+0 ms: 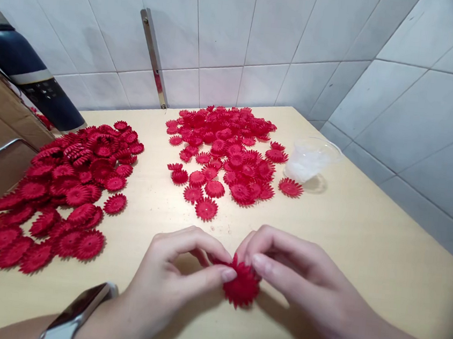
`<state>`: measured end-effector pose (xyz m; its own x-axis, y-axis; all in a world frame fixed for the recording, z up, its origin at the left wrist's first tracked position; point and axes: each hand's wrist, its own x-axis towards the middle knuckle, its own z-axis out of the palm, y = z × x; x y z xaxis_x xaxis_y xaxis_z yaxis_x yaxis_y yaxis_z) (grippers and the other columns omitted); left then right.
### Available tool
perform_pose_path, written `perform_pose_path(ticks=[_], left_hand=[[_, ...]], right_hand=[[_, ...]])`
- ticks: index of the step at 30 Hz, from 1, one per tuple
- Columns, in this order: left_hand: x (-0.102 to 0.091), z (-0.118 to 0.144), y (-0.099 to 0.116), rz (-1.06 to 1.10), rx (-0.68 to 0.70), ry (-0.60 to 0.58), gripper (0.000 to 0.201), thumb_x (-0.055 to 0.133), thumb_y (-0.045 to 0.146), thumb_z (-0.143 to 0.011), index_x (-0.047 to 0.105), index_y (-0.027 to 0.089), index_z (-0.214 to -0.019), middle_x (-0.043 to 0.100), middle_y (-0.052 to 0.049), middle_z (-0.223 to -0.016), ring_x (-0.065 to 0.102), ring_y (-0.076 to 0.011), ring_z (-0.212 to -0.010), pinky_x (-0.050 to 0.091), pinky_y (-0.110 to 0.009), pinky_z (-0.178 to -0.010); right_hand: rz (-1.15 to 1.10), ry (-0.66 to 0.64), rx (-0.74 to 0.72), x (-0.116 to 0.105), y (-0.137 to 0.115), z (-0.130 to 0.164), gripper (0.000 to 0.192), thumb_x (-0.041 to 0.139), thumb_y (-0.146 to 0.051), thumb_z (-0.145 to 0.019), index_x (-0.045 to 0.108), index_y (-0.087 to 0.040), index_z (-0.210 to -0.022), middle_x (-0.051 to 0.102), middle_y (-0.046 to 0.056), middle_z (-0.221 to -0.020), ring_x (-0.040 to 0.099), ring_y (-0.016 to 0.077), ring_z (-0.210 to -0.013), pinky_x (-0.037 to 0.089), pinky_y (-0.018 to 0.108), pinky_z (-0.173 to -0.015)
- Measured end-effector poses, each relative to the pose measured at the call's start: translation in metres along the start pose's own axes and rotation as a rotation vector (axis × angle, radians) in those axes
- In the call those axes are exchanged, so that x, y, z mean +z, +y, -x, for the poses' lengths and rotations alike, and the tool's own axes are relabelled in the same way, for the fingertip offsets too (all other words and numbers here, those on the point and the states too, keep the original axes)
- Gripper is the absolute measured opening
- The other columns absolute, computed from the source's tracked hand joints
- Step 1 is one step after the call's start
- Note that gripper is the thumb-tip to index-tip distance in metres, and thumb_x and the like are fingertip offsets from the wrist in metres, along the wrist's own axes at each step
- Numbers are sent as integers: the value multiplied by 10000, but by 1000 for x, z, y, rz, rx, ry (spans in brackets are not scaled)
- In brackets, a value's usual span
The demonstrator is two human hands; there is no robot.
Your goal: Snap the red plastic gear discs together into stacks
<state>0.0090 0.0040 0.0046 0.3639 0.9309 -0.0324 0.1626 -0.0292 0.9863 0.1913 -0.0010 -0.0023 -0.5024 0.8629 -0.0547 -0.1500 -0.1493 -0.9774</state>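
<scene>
Between my two hands, just above the near part of the table, is a red flower-shaped piece (241,287) with a ring of pointed petals. My left hand (183,273) pinches its left edge between thumb and fingers. At its upper right edge, the thumb and fingertips of my right hand (292,268) are closed on the petals. Beyond my hands lies a spread heap of similar red flower pieces (247,166). One separate flower piece (206,209) rests nearest my fingers.
Another pile of red flower pieces (78,194) lies at left, beside a cardboard box (6,108) and a dark blue bottle (38,74). A clear plastic cup (306,159) with whitish contents stands at right. Tiled walls (225,24) border the table (364,243).
</scene>
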Motion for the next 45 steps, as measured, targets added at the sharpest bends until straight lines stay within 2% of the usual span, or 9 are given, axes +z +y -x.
perform_pose_path(ticks=[3,8,20,45], left_hand=[[0,0,0,45,11,-16,95,661,136,-736,663,231,-732,673,61,-740,583,-68,-694,450,-138,-665],[0,-1,-1,76,9,-26,105,663,119,-729,666,221,-710,667,55,-727,580,-73,-696,451,-143,-663],[-2,0,-2,13,70,-65,111,647,115,-745,698,213,-735,663,20,-737,588,-99,-705,453,-192,-676],[-1,0,0,-41,114,-93,122,642,103,-742,712,202,-734,660,5,-724,597,-104,-696,471,-192,-654]], right_hand=[[-208,26,124,-2,4,-4,122,543,-294,-848,575,-182,-812,592,-10,-675,548,97,-611,448,235,-587],[-266,-26,189,-3,6,-7,98,631,-251,-781,615,-155,-768,623,-3,-675,560,83,-593,438,215,-583],[-117,-3,182,-1,-1,-4,130,618,-252,-784,613,-138,-723,605,16,-645,529,96,-574,426,230,-554],[-121,-29,185,-2,-3,-5,128,589,-215,-793,603,-132,-698,570,-8,-594,504,77,-559,398,200,-545]])
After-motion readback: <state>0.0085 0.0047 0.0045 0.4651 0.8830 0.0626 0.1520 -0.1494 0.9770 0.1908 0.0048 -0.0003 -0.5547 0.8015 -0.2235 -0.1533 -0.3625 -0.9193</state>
